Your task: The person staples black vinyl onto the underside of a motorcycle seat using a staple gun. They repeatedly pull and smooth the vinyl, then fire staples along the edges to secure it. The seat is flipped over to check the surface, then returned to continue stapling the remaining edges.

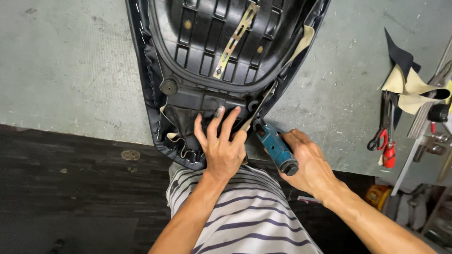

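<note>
An upturned black motorcycle seat [207,51] lies on a grey workbench [70,70], its ribbed plastic base facing up with a slotted metal strip [235,40] across it. My left hand [222,143] presses the black vinyl cover against the seat's near edge, fingers spread over the folded material. My right hand [306,162] grips a teal-handled tool [277,146] whose metal shaft [259,107] points up into the seat's rim right beside my left fingers. Staples line the cover's left edge.
Red-handled scissors and pliers [386,138] lie at the bench's right, beside scraps of black and cream material [412,84] and metal parts [435,141]. Dark wood floor [70,188] runs below the bench edge. My striped shirt [245,216] fills the bottom centre.
</note>
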The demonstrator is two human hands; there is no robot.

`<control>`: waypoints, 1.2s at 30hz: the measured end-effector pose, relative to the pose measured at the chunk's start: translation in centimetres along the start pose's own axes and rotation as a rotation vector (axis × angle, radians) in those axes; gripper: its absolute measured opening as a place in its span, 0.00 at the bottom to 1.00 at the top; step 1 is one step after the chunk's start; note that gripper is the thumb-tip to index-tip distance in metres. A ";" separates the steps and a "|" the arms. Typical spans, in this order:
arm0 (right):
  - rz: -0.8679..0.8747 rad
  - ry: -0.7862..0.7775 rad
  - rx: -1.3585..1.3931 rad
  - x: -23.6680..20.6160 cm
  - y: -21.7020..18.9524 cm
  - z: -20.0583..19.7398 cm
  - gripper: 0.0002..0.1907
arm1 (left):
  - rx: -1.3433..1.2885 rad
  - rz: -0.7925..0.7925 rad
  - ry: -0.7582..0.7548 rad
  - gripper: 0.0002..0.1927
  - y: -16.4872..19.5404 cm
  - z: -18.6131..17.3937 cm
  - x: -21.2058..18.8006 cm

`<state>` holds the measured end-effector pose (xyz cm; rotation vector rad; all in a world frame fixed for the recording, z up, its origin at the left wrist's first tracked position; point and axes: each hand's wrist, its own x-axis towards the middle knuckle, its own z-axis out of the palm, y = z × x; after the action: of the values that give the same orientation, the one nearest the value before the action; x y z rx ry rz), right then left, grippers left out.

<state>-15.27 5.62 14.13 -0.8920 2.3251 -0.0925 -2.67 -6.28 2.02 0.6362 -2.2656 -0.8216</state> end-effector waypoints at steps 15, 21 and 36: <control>0.259 -0.166 -0.250 4.0 -4.4 -0.6 0.35 | -0.044 0.008 -0.040 0.02 -1.4 1.0 0.1; -0.002 0.134 -0.156 0.2 -2.5 -0.4 0.28 | -0.053 0.014 -0.021 0.10 -0.7 0.3 0.5; 0.439 0.025 0.339 -6.9 1.0 2.0 0.20 | -0.092 -0.029 -0.284 0.10 2.9 -2.4 0.3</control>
<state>-10.79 10.96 15.96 -0.2079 2.3763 -0.3003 -1.80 -5.45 5.60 0.5385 -2.4571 -1.0821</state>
